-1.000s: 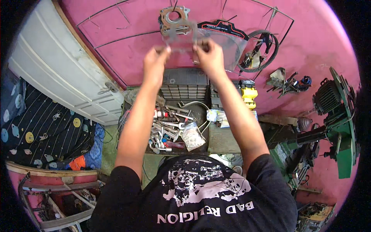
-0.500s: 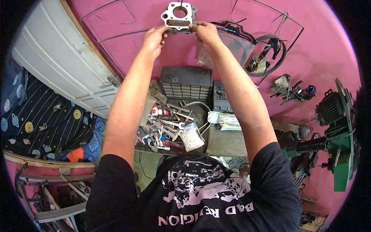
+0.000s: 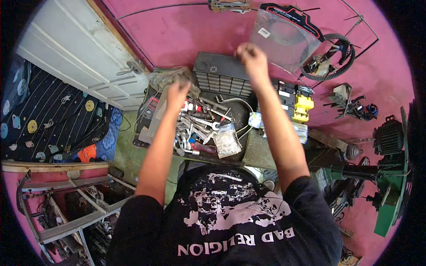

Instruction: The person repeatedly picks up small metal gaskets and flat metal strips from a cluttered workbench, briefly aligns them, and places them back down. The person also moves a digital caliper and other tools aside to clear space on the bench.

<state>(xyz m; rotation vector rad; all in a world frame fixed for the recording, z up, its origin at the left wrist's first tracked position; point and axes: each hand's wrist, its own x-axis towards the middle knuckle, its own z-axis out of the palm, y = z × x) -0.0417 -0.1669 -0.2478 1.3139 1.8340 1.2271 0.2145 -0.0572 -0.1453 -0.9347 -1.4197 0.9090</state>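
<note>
Pink wall (image 3: pixel 186 35): brownish flat slotted plates (image 3: pixel 230 5) at upper edge, untouched. Person's right hand (image 3: pixel 252 57) loosely curled, apparently released; left hand (image 3: pixel 178 91) blurred, grip indeterminable. Likely between grasps; next calls for clearance over heaped steel tools (image 3: pixel 199 126).

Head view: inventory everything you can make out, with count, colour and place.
wall: 1, pink, behind workbench
door: 1, white, upper left
patterned cloth: 1, dark, far left
metal frame: 1, grey, lower left
gaskets: count unclear, brownish, top edge
plastic pouch: 1, clear and black, on wall
belt: 1, black, right of plastic pouch
drawer cabinet: 1, black, workbench's back
hand tools: many, mostly silver, on workbench
packet: 1, whitish, beside hand tools
machine: 1, green, far right
shirt: 1, black, lower centre
left hand: 1, bare, left of cabinet
right hand: 1, bare, near cabinet's right end
</note>
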